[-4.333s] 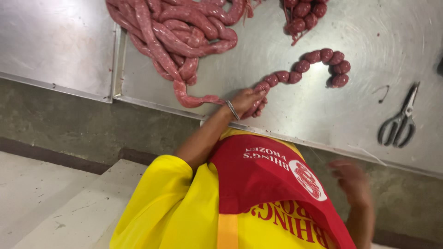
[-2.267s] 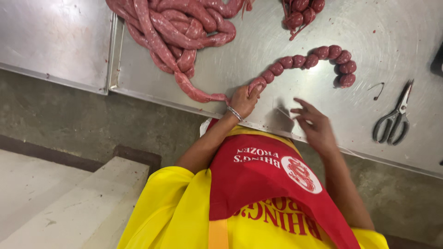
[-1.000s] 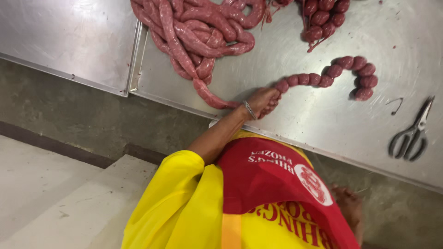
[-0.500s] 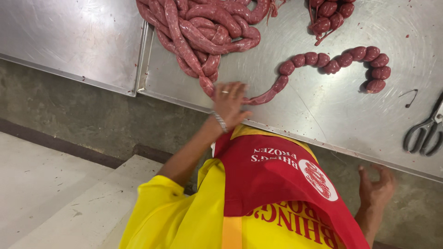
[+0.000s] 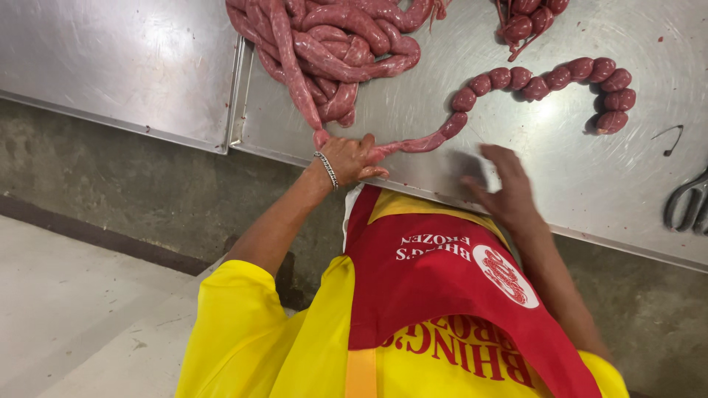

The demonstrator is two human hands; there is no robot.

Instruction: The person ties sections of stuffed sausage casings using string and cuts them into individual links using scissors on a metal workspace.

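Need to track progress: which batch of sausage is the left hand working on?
The left hand grips the partly linked rope curving right, one end still untwisted, unlike the unlinked coil and the link cluster at the top edge.

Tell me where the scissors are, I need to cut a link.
In the head view the scissors lie at the far right edge of the steel table, right of the right hand, below the small hook.

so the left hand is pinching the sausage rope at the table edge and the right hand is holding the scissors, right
Not quite. The left hand does pinch the sausage rope at the table edge, but the right hand is empty, spread over bare metal. The scissors lie untouched far to its right, as the head view shows.
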